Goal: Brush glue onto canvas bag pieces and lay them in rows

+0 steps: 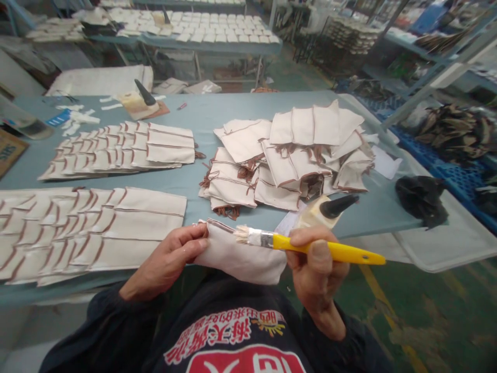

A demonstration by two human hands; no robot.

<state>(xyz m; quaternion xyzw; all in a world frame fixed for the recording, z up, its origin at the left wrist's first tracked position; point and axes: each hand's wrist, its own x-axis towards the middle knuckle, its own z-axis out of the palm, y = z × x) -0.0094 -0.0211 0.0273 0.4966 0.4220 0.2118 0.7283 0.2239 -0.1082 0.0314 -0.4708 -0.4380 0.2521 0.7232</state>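
A paintbrush with a yellow handle point(349, 252) is gripped in my right hand point(318, 274). Its pale bristles point left and lie over the upper edge of a cream fabric piece point(243, 259); whether they touch it I cannot tell. My left hand point(166, 261) pinches that piece at its upper left corner, thumb and fingers pressed together. The fabric hangs at the table's front edge, close to my body. Just behind my right hand stands a pale container with a black-handled tool point(337, 206) sticking out of it.
Overlapping rows of cream fabric pieces with brown seams point(143, 223) cover the table's left side. A loose heap of similar pieces point(283, 160) lies at the centre right. A black cloth bundle point(421, 199) sits at the right edge. Another black-handled tool point(145, 93) stands at the back left.
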